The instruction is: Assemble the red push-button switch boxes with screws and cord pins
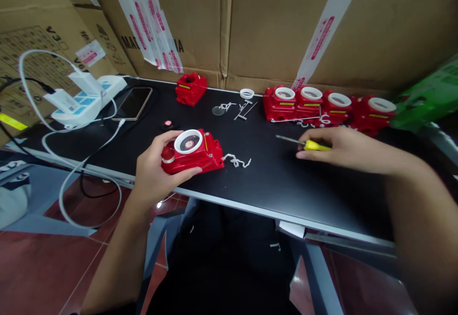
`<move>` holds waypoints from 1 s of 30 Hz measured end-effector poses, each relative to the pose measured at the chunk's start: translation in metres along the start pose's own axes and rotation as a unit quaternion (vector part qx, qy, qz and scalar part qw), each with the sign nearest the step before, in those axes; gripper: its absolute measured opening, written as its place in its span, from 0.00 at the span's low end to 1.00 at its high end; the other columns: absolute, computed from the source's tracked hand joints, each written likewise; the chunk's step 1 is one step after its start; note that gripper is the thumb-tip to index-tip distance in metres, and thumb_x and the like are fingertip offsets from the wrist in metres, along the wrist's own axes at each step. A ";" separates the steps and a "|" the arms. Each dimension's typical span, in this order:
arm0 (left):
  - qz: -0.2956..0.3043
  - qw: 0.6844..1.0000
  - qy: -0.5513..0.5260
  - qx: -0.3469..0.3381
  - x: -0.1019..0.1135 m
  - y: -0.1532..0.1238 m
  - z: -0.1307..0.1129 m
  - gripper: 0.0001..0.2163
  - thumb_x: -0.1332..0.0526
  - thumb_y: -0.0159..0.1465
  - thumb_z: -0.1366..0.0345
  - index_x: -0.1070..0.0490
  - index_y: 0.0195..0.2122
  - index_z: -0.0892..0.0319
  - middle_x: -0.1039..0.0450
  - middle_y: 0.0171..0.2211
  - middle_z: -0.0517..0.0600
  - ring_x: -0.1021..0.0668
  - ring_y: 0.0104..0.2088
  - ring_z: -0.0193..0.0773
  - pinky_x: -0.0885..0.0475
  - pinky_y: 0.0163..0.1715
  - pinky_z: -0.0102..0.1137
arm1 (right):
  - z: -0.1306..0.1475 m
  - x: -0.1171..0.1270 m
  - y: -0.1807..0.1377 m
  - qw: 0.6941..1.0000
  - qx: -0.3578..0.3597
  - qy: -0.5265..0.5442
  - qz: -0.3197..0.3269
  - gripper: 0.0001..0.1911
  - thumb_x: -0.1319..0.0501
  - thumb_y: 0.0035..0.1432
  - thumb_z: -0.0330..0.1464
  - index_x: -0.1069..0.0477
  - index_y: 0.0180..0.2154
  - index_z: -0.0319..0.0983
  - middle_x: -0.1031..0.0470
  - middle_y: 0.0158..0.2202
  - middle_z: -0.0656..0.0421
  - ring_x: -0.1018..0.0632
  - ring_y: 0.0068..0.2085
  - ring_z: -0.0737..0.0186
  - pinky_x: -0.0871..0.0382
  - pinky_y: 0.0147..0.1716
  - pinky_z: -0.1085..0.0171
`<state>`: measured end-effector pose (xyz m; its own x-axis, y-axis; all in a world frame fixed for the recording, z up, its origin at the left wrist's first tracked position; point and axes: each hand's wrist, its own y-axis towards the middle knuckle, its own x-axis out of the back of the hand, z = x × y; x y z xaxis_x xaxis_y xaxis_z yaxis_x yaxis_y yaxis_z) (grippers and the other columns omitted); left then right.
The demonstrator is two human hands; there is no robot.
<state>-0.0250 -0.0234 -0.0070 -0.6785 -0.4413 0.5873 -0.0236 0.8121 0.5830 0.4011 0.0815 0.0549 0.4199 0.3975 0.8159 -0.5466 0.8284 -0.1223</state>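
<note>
My left hand (157,162) is wrapped round a red housing (211,150) with a white ring (178,144) and a round clear window on top. A white cord (236,161) trails from its right end onto the black table. In my right hand (336,148) is a screwdriver (315,145) with a yellow handle, its metal shaft pointing left above the tabletop. A small black part with a red-and-white top (168,124) lies just behind the held housing.
Several red housings (275,110) stand at the back right by a green item (425,95). Another red housing (191,89), a loose white ring (246,94), a clear disc (218,110) and metal pieces (245,110) lie behind. Left are a phone (133,103) and a power strip (89,105) with cables.
</note>
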 end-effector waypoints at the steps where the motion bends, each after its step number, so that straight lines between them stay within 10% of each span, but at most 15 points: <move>1: 0.002 1.000 -0.007 0.006 0.000 0.000 0.000 0.39 0.17 0.52 0.52 0.27 0.63 0.51 0.16 0.55 0.54 0.13 0.52 0.53 0.17 0.54 0.46 | 0.008 -0.010 0.004 0.998 0.014 0.040 -0.052 0.24 0.25 0.59 0.55 0.19 0.41 0.41 0.16 0.36 0.55 0.18 0.35 0.57 0.27 0.36 0.60; 3: 0.005 1.000 -0.018 0.011 0.000 0.000 -0.001 0.38 0.17 0.53 0.52 0.27 0.64 0.52 0.16 0.55 0.54 0.13 0.52 0.53 0.16 0.54 0.45 | 0.030 -0.037 0.014 0.977 0.045 0.179 -0.111 0.29 0.22 0.56 0.53 0.20 0.50 0.42 0.13 0.47 0.52 0.15 0.46 0.51 0.22 0.46 0.55; 7: 0.012 1.000 -0.011 -0.002 0.000 0.000 -0.004 0.38 0.17 0.53 0.52 0.27 0.63 0.52 0.16 0.54 0.54 0.13 0.51 0.52 0.16 0.52 0.44 | 0.070 -0.088 0.033 0.942 0.107 0.318 -0.026 0.41 0.17 0.49 0.47 0.24 0.59 0.40 0.14 0.57 0.49 0.18 0.60 0.46 0.30 0.66 0.44; 11: 0.030 0.999 0.008 -0.017 -0.001 0.001 -0.007 0.38 0.17 0.52 0.50 0.26 0.62 0.52 0.16 0.54 0.53 0.13 0.50 0.52 0.16 0.51 0.43 | 0.077 -0.099 0.037 0.902 0.057 0.428 -0.014 0.28 0.18 0.52 0.43 0.23 0.49 0.39 0.13 0.39 0.58 0.16 0.37 0.61 0.20 0.40 0.60; 15: 0.034 0.999 0.018 -0.027 -0.002 0.002 -0.007 0.38 0.17 0.51 0.51 0.25 0.61 0.52 0.16 0.53 0.52 0.13 0.49 0.51 0.16 0.51 0.42 | 0.072 -0.091 0.034 0.876 0.022 0.480 -0.026 0.26 0.17 0.50 0.41 0.25 0.45 0.40 0.19 0.36 0.63 0.31 0.23 0.73 0.40 0.15 0.70; 21: 0.042 0.999 0.016 -0.028 -0.001 0.002 -0.007 0.39 0.16 0.51 0.51 0.26 0.62 0.52 0.16 0.53 0.53 0.13 0.49 0.51 0.16 0.50 0.42 | 0.072 -0.087 0.032 0.862 0.028 0.506 -0.018 0.20 0.22 0.53 0.35 0.26 0.44 0.40 0.27 0.35 0.64 0.36 0.24 0.74 0.42 0.15 0.72; 30: 0.054 0.995 0.054 -0.059 0.001 0.006 -0.006 0.35 0.19 0.57 0.55 0.29 0.63 0.52 0.20 0.57 0.56 0.16 0.54 0.54 0.19 0.56 0.47 | 0.059 -0.084 0.032 0.932 0.032 0.357 -0.059 0.18 0.28 0.58 0.36 0.28 0.47 0.39 0.28 0.36 0.62 0.31 0.26 0.70 0.36 0.19 0.69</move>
<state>-0.0215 -0.0206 0.0002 -0.5901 -0.3980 0.7024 0.1354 0.8090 0.5721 0.3057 0.0513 0.0155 0.8420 0.4856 0.2350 -0.4987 0.8668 -0.0041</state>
